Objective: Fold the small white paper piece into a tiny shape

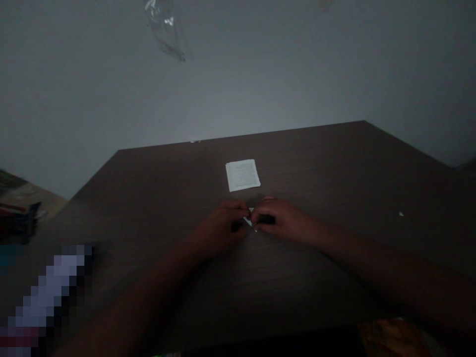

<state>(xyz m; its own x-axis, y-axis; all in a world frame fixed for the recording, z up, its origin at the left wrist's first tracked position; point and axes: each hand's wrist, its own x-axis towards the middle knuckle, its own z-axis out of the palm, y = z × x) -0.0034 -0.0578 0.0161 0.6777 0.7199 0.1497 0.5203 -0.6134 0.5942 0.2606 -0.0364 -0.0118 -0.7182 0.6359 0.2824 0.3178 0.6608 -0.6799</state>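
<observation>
Both my hands rest on a dark wooden table (334, 168), fingertips meeting over a tiny white piece of paper (250, 219). My left hand (222, 225) pinches its left side with curled fingers. My right hand (280, 220) pinches its right side, fingers also curled. Most of the small piece is hidden between the fingers. Just beyond the hands lies a folded white printed sheet (242, 175), flat on the table and apart from both hands.
A white crumb (400, 214) lies on the table to the right. A clear plastic scrap (167, 29) hangs on the grey wall behind. Dark clutter (17, 213) sits at the left edge, an orange thing (394, 339) at the bottom right.
</observation>
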